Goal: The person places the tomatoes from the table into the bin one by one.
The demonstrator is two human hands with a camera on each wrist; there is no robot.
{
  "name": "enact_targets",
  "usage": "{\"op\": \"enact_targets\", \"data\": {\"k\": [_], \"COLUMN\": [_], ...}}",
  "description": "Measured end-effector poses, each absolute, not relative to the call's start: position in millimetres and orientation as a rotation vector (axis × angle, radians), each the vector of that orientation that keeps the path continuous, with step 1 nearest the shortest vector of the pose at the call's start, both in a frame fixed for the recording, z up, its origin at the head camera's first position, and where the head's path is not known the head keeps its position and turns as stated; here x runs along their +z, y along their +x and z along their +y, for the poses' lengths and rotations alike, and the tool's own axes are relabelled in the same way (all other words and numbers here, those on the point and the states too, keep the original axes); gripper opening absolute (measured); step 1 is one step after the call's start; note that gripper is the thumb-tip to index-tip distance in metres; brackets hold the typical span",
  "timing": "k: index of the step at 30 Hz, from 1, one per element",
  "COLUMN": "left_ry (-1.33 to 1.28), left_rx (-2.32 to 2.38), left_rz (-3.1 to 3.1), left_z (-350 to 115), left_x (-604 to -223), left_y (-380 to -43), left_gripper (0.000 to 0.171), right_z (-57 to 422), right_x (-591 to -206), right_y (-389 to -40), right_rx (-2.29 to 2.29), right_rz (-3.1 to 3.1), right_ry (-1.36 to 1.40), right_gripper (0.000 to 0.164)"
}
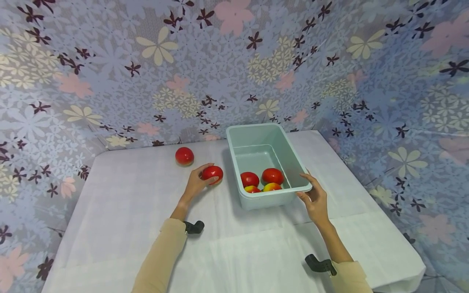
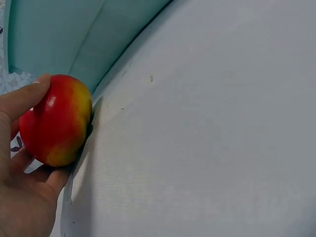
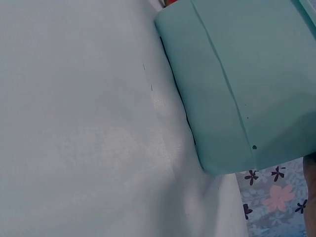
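Observation:
In the head view my left hand [image 1: 195, 184] holds a shiny apple [image 1: 213, 173] between thumb and fingers, low over the table just left of a pale green plastic bin [image 1: 264, 199]. Red skin with a yellow side shows on that apple in the left wrist view, where the thumb lies over its top and fingers are beneath. My right hand [image 1: 316, 200] grips the bin's near right corner at the rim. Inside the bin's near end lie several red and yellow apples [image 1: 272, 176]. Another red apple [image 1: 184, 156] rests on the table behind my left hand.
A white cloth covers the table [image 1: 121, 211]. Flower-patterned fabric [image 1: 205, 73] hangs behind the table and along its right side. The far half of the bin shows its bare floor [image 1: 253, 158].

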State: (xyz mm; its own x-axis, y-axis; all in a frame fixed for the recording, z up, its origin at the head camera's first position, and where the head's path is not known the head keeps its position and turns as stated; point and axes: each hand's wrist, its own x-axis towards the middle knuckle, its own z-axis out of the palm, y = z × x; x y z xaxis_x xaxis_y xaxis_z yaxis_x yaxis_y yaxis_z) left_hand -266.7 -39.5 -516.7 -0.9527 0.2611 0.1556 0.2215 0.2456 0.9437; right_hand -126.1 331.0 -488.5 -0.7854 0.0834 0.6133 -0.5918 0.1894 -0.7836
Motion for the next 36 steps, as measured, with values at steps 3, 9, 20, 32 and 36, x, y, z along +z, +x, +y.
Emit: {"op": "enact_targets", "data": {"k": [3,9,20,32,36], "left_ry": [0.466,0.433,0.449,0.512,0.524], "left_rx": [1.872,1.994,2.179,2.267,2.275], "left_rz": [2.448,2.378,2.247,2.235,2.222], "left_z": [-42,-47,-44,-42,-39], "left_x": [-517,-511,-457,-427,-422], "left_y": [-265,-259,-231,-226,-223], "left_gripper": [0.054,0.053,0.05,0.049,0.048], "right_z": [331,327,325,323,323], "right_x": [-489,-489,-489,-491,-492], "right_y": [-130,-138,-142,-143,-139], "right_rx": [1.657,1.686,1.673,1.64,1.622], "right_rz": [-1.916,-1.881,-1.83,-1.803,-1.805], "right_ry": [0.504,0.539,0.598,0.574,0.551], "right_gripper": [0.051,0.051,0.05,0.052,0.052]}}
